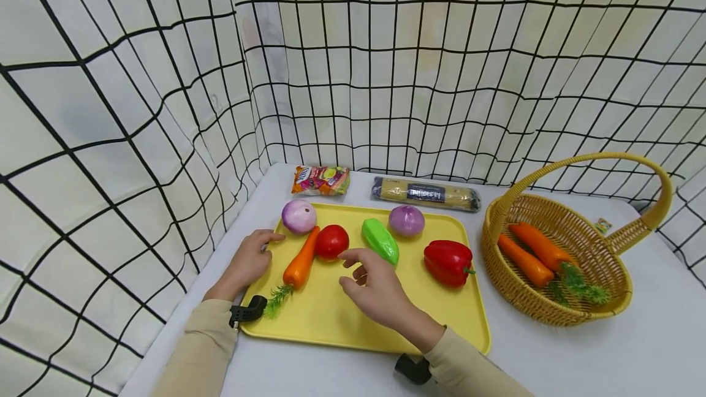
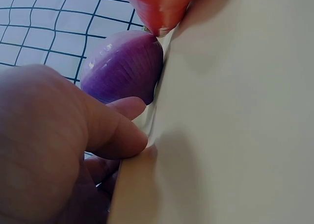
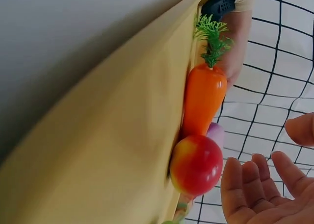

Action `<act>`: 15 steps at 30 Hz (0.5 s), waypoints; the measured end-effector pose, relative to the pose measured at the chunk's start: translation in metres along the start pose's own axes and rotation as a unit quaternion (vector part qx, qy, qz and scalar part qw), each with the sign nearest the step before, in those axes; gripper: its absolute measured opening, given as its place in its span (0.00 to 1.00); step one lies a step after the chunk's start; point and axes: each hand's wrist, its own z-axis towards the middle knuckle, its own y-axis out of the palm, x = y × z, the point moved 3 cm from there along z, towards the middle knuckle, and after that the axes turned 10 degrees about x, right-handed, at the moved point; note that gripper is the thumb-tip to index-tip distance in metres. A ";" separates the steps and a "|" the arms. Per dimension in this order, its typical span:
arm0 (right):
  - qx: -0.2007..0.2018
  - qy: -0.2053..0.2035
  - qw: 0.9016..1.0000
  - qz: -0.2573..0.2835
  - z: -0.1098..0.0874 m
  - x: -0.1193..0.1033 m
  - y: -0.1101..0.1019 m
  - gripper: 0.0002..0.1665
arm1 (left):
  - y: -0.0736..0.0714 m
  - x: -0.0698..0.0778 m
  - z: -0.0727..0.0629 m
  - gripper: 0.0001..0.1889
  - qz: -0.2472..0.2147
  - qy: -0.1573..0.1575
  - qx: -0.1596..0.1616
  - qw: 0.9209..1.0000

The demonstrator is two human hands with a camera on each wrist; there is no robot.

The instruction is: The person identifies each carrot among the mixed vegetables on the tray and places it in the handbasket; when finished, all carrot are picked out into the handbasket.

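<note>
Head: the right hand (image 1: 380, 291) hangs empty, loosely spread over the tray (image 1: 331, 323), near the tomato (image 1: 331, 242) just beside the carrot (image 1: 300, 264); a low pinch from opposite sides should suit its roundness. Left wrist: the left hand (image 2: 54, 136) touches the tray's rim; whether it grips, I cannot tell. Right wrist: the carrot hides most of an onion (image 3: 217, 133).

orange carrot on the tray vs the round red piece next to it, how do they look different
The carrot is long and tapered, while the round red piece is ball-shaped. The carrot ends in a feathery green top; the round red piece shows no leaves. The carrot is orange all along its body, but the round red piece has a yellowish patch in the right wrist view. Both are glossy and lie on the yellow tray.
</note>
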 end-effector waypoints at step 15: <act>-0.113 0.045 0.991 -0.057 0.012 -0.001 0.048 0.34 | 0.001 0.000 0.000 0.23 -0.002 -0.001 0.000 1.000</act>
